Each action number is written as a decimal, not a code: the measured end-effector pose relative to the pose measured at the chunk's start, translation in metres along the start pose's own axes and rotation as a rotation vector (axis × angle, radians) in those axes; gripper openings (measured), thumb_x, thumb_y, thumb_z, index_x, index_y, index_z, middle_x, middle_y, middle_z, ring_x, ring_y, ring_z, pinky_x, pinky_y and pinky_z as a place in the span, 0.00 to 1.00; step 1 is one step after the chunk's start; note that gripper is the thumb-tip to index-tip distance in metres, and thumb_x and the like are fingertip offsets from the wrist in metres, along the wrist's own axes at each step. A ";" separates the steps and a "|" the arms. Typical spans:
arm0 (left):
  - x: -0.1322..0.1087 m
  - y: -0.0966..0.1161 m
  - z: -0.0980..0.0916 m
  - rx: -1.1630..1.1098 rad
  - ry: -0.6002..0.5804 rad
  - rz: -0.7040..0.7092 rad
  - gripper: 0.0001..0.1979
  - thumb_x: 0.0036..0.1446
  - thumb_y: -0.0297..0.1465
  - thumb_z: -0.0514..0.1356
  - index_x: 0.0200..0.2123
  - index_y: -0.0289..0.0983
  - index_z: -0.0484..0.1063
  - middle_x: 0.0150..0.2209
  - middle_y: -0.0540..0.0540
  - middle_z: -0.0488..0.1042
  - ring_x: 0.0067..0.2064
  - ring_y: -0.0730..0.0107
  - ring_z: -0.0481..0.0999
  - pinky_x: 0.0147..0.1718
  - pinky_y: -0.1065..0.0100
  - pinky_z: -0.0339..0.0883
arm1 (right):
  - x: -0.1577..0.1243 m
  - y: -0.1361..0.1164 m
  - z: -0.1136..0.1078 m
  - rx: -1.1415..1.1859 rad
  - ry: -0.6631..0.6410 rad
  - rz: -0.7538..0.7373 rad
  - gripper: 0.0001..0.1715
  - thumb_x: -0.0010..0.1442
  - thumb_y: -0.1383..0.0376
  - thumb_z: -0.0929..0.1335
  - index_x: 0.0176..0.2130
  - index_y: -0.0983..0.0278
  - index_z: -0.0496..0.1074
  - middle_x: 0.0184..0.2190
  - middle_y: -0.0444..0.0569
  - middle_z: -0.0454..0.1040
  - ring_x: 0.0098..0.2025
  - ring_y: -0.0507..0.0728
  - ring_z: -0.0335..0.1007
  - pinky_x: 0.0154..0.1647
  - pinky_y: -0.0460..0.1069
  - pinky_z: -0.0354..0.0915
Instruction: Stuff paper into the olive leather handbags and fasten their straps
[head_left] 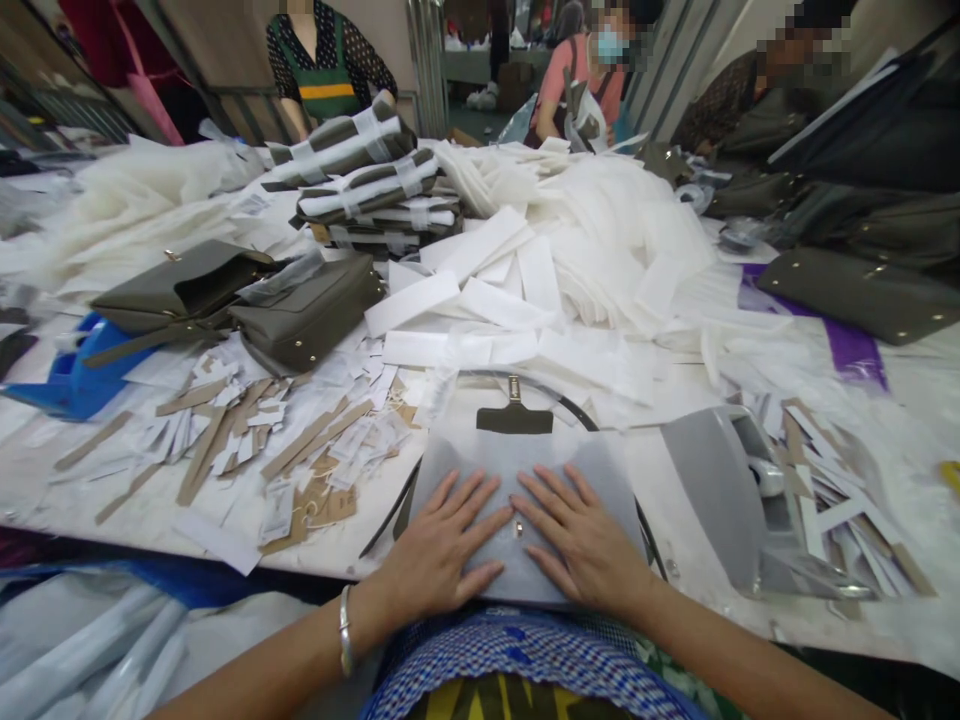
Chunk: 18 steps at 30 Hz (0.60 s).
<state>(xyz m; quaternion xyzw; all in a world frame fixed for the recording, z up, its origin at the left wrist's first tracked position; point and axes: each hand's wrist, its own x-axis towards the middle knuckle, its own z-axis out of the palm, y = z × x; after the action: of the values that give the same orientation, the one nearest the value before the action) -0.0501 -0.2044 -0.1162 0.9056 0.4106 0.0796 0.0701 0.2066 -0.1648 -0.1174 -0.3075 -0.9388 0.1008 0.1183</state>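
In front of me on the table lies a dark handbag, mostly hidden under a pale translucent sheet [517, 455]. Its flap tab [515, 420] and thin curved strap [562, 388] show beyond the far edge, and a small metal clasp pokes through near the middle. My left hand [450, 535] rests flat on the left half of the sheet, fingers spread. On the right half my right hand [574, 530] presses down the same way, its fingertips close to those of the left. Neither hand grasps anything.
Left of me are paper strips and tags [322, 500], olive handbags [307, 310] and a blue scoop [82, 370]. A grey tape dispenser [720, 490] stands at right. White foam sheets [630, 230] and wrapped bags [360, 190] pile up behind. Several people work across the table.
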 end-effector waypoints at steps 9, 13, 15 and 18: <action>0.007 -0.026 0.028 0.139 0.203 0.040 0.23 0.64 0.23 0.50 0.61 0.37 0.64 0.63 0.49 0.66 0.67 0.64 0.59 0.66 0.60 0.53 | -0.004 0.027 0.029 0.079 0.270 -0.026 0.30 0.63 0.71 0.64 0.63 0.64 0.62 0.53 0.53 0.75 0.60 0.60 0.67 0.63 0.63 0.63; 0.019 -0.040 0.018 0.121 0.165 0.061 0.20 0.67 0.24 0.48 0.59 0.36 0.67 0.60 0.49 0.71 0.61 0.68 0.67 0.61 0.66 0.60 | 0.000 0.041 0.023 0.101 0.230 0.064 0.34 0.64 0.75 0.61 0.67 0.59 0.57 0.54 0.51 0.74 0.58 0.58 0.69 0.59 0.58 0.69; 0.029 -0.045 0.010 0.115 0.159 0.019 0.18 0.67 0.27 0.50 0.58 0.35 0.68 0.59 0.48 0.72 0.58 0.68 0.70 0.59 0.67 0.63 | 0.003 0.046 0.014 0.062 0.160 0.140 0.34 0.66 0.70 0.63 0.68 0.59 0.54 0.58 0.53 0.70 0.61 0.63 0.66 0.60 0.62 0.68; 0.044 -0.050 -0.001 0.114 0.117 -0.097 0.20 0.67 0.34 0.53 0.59 0.34 0.67 0.60 0.45 0.71 0.57 0.60 0.71 0.62 0.59 0.60 | 0.009 0.051 0.003 -0.003 0.066 0.225 0.36 0.66 0.59 0.66 0.68 0.63 0.54 0.62 0.57 0.65 0.63 0.68 0.62 0.60 0.66 0.66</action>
<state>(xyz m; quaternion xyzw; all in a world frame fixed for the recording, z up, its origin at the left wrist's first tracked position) -0.0583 -0.1387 -0.1207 0.8811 0.4611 0.1056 -0.0018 0.2271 -0.1193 -0.1319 -0.4142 -0.8941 0.1020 0.1367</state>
